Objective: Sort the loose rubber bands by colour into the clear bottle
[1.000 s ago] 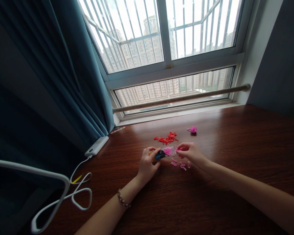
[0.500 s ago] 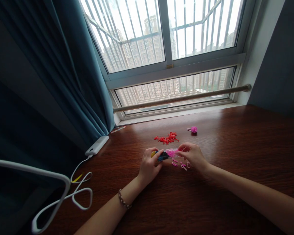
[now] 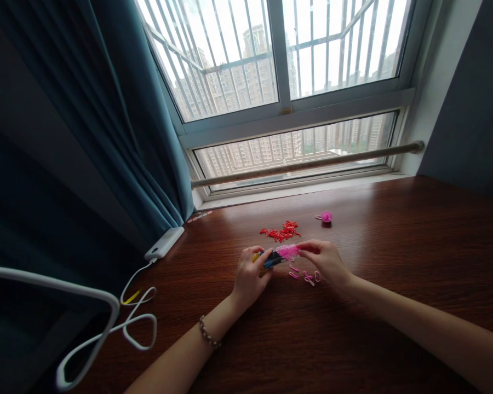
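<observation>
My left hand (image 3: 250,273) is wrapped round a clear container (image 3: 273,259) of small elastic bands, lying sideways just over the table. Yellow, blue and black bands show through its wall, and pink bands (image 3: 288,251) fill its right end. At that end the fingertips of my right hand (image 3: 322,261) are pinched together on pink bands; how many they grip is too small to tell. Several loose pink bands (image 3: 306,276) lie on the table just below the container. A pile of red bands (image 3: 282,232) lies behind it.
A small round pink lid-like piece (image 3: 326,217) with a pale loop rests at the back right of the brown wooden table (image 3: 378,246). To the left are a white device (image 3: 164,243) and its looped white cable (image 3: 127,328). A blue curtain (image 3: 148,164) hangs beside the barred window.
My right fingers have drawn slightly at the pink bands, which now bunch up at the container's end. The left hand keeps its hold in about the same place.
</observation>
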Action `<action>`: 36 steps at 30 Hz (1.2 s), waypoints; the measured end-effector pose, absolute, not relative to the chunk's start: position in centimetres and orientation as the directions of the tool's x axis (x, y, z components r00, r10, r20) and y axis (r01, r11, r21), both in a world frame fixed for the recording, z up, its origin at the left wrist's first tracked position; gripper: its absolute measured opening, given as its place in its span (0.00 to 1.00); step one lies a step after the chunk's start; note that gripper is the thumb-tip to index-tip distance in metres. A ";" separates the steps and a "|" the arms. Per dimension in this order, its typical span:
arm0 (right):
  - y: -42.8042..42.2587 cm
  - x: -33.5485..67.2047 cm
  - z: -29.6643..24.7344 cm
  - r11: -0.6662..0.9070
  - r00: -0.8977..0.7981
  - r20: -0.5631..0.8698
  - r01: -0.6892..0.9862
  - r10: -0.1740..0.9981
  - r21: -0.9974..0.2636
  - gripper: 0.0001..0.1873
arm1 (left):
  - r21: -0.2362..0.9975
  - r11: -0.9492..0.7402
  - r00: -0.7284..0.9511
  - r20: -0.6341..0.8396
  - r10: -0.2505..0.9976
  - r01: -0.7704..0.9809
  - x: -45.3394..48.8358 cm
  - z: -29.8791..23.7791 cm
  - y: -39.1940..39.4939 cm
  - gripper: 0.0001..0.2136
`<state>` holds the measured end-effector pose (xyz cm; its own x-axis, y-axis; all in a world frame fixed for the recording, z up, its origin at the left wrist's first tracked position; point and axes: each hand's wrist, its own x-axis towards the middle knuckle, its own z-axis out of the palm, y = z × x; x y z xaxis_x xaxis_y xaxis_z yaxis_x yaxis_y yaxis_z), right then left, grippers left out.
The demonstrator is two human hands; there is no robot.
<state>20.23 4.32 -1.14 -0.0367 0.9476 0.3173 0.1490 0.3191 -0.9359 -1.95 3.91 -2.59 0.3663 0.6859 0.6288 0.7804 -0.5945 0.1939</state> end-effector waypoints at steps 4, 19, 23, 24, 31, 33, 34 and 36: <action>4.3 20.4 -1.2 0.369 -0.022 0.373 0.219 0.928 -0.903 0.09 | 0.187 -0.616 0.384 0.635 0.670 0.765 -1.9 -2.5 3.8 0.21; 3.8 20.6 -0.5 0.479 0.045 0.529 0.367 0.847 -0.797 0.07 | 0.150 -0.673 0.427 0.669 0.608 0.724 -1.8 -2.4 3.5 0.21; 3.7 20.5 -0.4 0.472 0.021 0.514 0.369 0.857 -0.801 0.06 | 0.154 -0.673 0.430 0.663 0.613 0.723 -1.8 -2.3 3.5 0.20; 3.6 20.5 -0.4 0.461 0.033 0.506 0.362 0.862 -0.810 0.07 | 0.154 -0.674 0.432 0.661 0.614 0.722 -1.7 -2.3 3.5 0.20; 3.7 20.6 -0.7 0.479 0.015 0.521 0.373 0.853 -0.795 0.06 | 0.154 -0.670 0.421 0.670 0.611 0.726 -1.7 -2.4 3.5 0.20; 3.8 20.7 -0.7 0.492 -0.010 0.540 0.428 0.842 -0.759 0.05 | 0.157 -0.668 0.415 0.674 0.611 0.728 -1.7 -2.4 3.5 0.20; 3.9 20.7 -0.6 0.500 -0.020 0.552 0.452 0.834 -0.739 0.05 | 0.162 -0.665 0.409 0.675 0.613 0.729 -1.7 -2.4 3.5 0.20; 3.9 20.6 -0.4 0.522 -0.046 0.572 0.473 0.819 -0.710 0.06 | 0.175 -0.655 0.392 0.678 0.622 0.735 -1.7 -2.4 3.6 0.20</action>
<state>20.61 3.87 -0.39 -0.0455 0.8193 0.5716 0.4730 0.5217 -0.7100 -1.74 3.57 -2.39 0.3922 0.6217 0.6779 0.7355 -0.6546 0.1748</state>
